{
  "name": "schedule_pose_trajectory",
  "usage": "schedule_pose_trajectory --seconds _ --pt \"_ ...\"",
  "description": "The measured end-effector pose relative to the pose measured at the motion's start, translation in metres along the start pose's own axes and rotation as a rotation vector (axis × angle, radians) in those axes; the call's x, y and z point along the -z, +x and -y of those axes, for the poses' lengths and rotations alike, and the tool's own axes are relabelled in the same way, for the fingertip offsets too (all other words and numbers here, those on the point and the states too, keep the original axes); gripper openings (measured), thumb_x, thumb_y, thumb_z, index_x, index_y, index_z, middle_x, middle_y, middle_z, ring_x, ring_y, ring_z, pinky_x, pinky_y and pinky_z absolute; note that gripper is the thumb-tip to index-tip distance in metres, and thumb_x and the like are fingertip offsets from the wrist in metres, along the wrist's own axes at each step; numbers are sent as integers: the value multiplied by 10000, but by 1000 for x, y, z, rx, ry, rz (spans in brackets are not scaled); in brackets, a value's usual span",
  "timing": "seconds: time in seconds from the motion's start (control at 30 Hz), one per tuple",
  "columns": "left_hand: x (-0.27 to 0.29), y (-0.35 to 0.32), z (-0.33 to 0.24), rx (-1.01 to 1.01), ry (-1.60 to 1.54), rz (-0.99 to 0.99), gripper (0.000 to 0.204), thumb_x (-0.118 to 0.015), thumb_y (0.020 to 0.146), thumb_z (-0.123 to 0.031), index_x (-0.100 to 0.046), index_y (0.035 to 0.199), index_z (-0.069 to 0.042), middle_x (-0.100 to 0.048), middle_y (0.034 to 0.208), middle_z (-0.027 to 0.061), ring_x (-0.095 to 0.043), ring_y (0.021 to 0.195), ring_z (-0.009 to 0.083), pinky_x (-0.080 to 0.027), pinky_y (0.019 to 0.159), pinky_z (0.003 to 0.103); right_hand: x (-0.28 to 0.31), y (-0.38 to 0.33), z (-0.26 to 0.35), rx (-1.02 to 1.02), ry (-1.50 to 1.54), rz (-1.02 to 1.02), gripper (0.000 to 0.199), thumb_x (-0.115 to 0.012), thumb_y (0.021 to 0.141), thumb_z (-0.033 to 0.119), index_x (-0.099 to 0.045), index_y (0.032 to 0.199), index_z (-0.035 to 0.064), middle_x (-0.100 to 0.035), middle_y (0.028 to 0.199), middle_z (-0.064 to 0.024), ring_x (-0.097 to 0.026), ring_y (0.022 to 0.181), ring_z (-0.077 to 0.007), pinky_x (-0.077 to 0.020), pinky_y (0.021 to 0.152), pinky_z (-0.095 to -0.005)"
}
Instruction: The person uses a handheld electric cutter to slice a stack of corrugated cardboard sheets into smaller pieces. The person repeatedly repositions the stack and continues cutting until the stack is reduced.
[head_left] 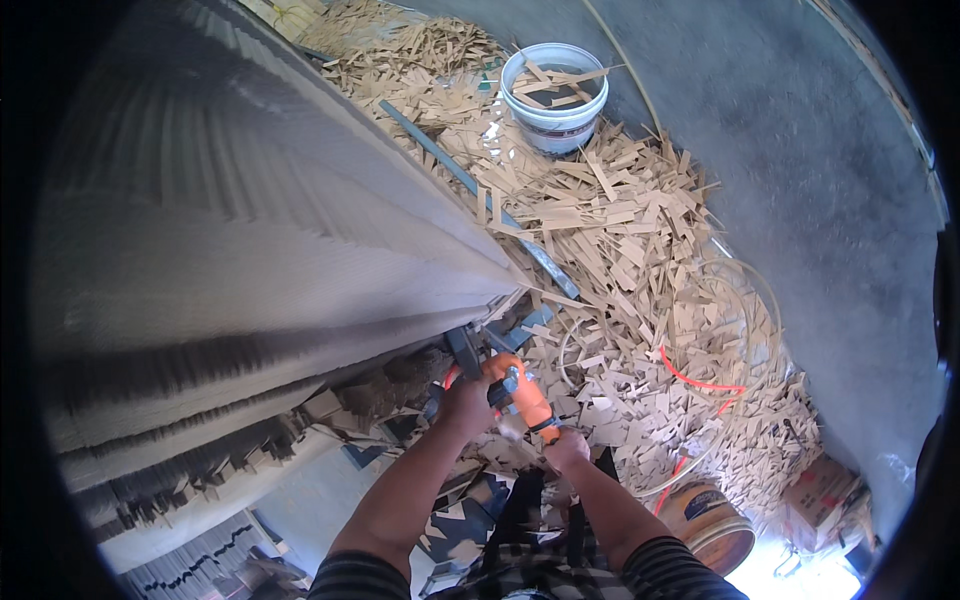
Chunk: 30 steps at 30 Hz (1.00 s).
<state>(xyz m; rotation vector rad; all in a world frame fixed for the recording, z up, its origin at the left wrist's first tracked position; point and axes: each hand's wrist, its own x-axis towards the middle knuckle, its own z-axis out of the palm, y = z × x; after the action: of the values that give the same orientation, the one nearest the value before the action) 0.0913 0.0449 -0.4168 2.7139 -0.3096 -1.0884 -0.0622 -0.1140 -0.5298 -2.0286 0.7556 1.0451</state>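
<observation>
Two forearms in from the bottom edge; left hand (466,404) and right hand (566,450) both clamped on one orange power tool (520,393), its nose at the corner of the stacked grey sheets (250,220); offcut pile (620,250) fills floor right; one white bucket (555,95) beyond; one cardboard box (815,490) lower right; bare concrete floor (830,200) open far right.
</observation>
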Motion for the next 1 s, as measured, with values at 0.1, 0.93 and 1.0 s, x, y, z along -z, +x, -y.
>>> schedule_pose_trajectory --seconds 0.1,0.93,1.0 --pt "-19 15 8 -26 -14 -76 548 -654 775 -422 -480 1254 -222 -638 816 161 -638 783 331 -500 674 422 -6 12 -6 -7 -7 28 322 -622 663 228 -635 961 109 -654 919 -147 -622 905 -312 -494 804 -399" --pt "-45 81 23 55 -133 -18 493 -687 646 -156 -596 1127 -98 -638 854 192 -623 793 353 -500 716 417 -23 78 -18 -78 -136 85 350 -607 713 278 -604 1018 105 -648 964 -140 -616 939 -307 -497 809 -396" --pt "-44 87 25 19 -160 -12 469 -671 648 -144 -605 1110 -94 -636 848 198 -621 792 359 -498 711 418 -22 77 -15 -92 -149 90 347 -603 723 283 -602 1019 102 -649 966 -137 -616 941 -304 -498 803 -395"
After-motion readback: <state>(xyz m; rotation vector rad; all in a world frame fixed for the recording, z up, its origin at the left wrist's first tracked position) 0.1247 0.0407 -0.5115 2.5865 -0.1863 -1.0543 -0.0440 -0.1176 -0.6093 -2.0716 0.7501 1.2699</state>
